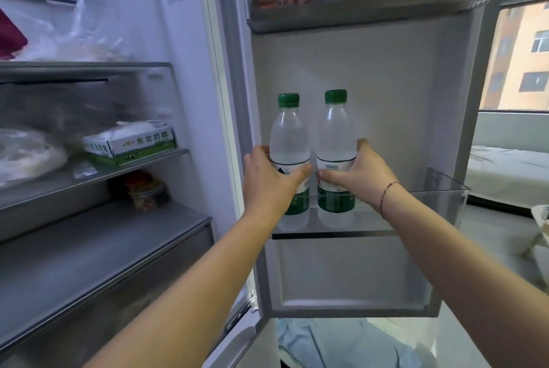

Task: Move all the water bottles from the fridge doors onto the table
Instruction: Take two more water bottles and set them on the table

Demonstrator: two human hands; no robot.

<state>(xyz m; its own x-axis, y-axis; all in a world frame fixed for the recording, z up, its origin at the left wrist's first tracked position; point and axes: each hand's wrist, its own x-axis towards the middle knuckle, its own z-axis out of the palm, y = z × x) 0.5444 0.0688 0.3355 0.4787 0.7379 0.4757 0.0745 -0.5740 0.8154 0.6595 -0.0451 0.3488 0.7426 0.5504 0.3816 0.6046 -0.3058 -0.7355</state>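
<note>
We have both hands on the last bottles we can see in this door. Our left hand (271, 177) wraps around the left bottle (289, 142), and our right hand (358, 173) wraps around the right bottle (335, 136); both bottles stand upright, side by side, in the clear door shelf (445, 192) at the centre of the frame. Neither looks lifted out yet. No table is in view, so we cannot tell how many bottles already sit there; at least these two remain to carry over.
</note>
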